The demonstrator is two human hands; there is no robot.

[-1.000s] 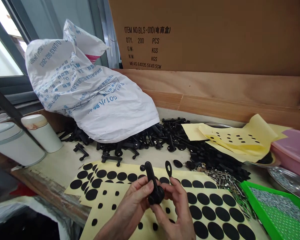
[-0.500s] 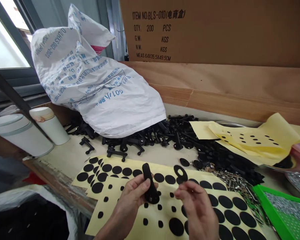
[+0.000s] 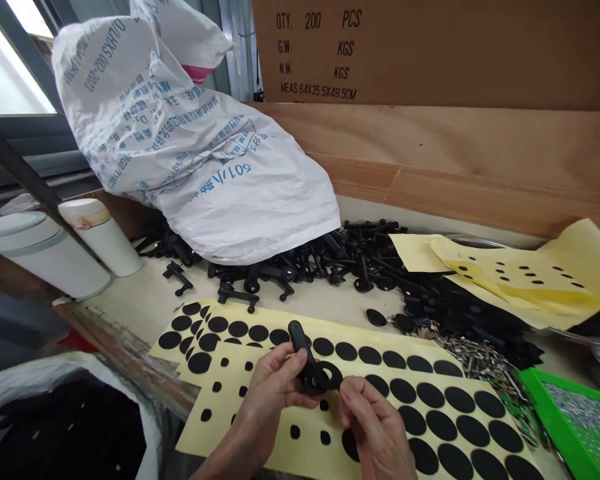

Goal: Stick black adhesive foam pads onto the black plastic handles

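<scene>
My left hand (image 3: 275,393) grips a black plastic T-shaped part (image 3: 300,348) upright between thumb and fingers, its wide end low and partly hidden. My right hand (image 3: 375,427) pinches a black ring-shaped washer (image 3: 331,376) against that wide end; the two touch. Below both hands lies a sheet of yellow backing paper (image 3: 280,433) with black adhesive discs, some large and some small. More of these sheets (image 3: 180,353) overlap at the left, and my fingers cover part of them.
A heap of black plastic parts (image 3: 340,263) spills from under a white woven sack (image 3: 220,187). Further yellow sheets (image 3: 520,273) lie at right, beside loose metal screws (image 3: 480,357) and a green tray (image 3: 570,420). A cardboard box (image 3: 430,53) stands behind.
The washer has moved from my right fingers onto the wide end of the black part. Both hands have come closer together, and the view has shifted slightly.
</scene>
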